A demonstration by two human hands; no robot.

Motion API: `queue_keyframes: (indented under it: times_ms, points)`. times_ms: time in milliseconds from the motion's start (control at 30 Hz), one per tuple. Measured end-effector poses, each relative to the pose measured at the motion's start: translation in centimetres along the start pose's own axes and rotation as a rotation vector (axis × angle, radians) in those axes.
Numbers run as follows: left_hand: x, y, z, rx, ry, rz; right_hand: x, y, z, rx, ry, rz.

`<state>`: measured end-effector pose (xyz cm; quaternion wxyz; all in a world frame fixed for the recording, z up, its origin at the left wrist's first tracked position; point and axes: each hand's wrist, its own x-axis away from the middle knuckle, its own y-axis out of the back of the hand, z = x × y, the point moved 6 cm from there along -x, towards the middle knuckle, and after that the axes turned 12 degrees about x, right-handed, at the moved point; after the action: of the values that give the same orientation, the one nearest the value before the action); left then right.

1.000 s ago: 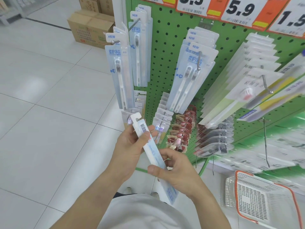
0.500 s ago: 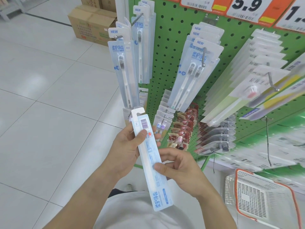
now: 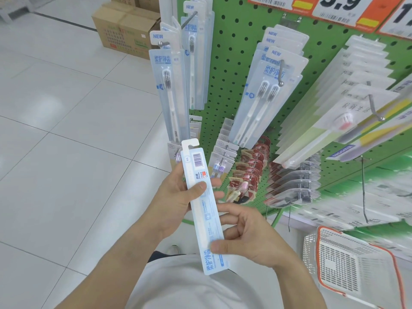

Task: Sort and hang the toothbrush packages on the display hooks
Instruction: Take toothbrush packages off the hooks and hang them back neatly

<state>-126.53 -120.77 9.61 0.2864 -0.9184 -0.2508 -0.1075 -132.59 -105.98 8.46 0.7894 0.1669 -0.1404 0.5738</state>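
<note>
Hands meet in front of the person's chest, both clamped on one long toothbrush package (image 3: 201,206) held nearly upright, its barcoded back turned to the camera and its hang tab at the top. The left hand (image 3: 178,197) grips the upper half, thumb pressed across the face and fingers curled round behind it. The right hand (image 3: 247,237) pinches the lower half, thumb on the front near the printed blue lettering, fingers curled at the far edge. The package's top sits just below a hanging single-brush package (image 3: 168,85) on the left end hook (image 3: 163,43) of a green pegboard (image 3: 236,63).

Further along the board, a stack of twin-brush packages (image 3: 267,92) hangs from another hook, marked NEW at the top. To the right hang rows of blurred packages with green and yellow cards (image 3: 330,121). Lower hooks carry small red-carded items (image 3: 252,166) and clear blister packs (image 3: 294,186). Price tags (image 3: 338,7) run along the top edge. A white plastic basket with an orange rim (image 3: 354,262) sits at the lower right, near the right forearm. A cardboard box (image 3: 124,27) stands on the white tiled floor (image 3: 66,130) beyond the display's end.
</note>
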Motion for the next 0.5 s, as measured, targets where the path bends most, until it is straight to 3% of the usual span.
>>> queue_keyframes:
  times_ms: [133, 500]
  points:
    - [-0.12, 0.66, 0.28, 0.054, 0.016, -0.042, 0.29, 0.32, -0.36, 0.152, -0.075, 0.084]
    - [-0.15, 0.62, 0.45, 0.091, 0.027, -0.039, 0.87, 0.28, -0.13, 0.101, -0.083, 0.129]
